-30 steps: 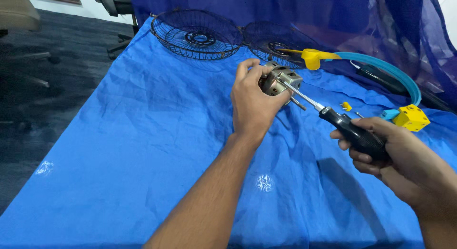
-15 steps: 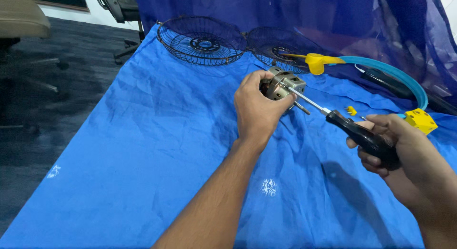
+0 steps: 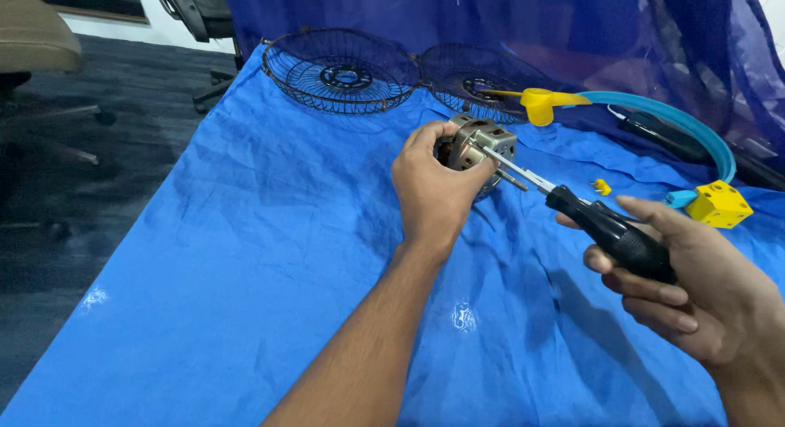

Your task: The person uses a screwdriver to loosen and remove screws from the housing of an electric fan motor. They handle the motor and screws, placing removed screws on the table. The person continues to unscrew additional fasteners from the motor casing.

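Blue cloth [image 3: 245, 255] covered the table; at upper centre the left hand [image 3: 433, 190] gripped the fan motor [image 3: 482, 145] while the right hand [image 3: 695, 288] closed round the screwdriver [image 3: 605, 231], best kept square to the screw.

Workshop: fan grilles [image 3: 339, 71], blue-draped bench [image 3: 245, 263]

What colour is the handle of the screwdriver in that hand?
Black, seen in the head view: the screwdriver handle sits in the right hand.

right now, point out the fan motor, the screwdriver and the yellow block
fan motor [image 3: 484, 141], head view, on its metal housing beside the left hand's fingers
screwdriver [image 3: 617, 237], head view, on the black handle in the right hand
yellow block [image 3: 719, 205], head view, on its top face
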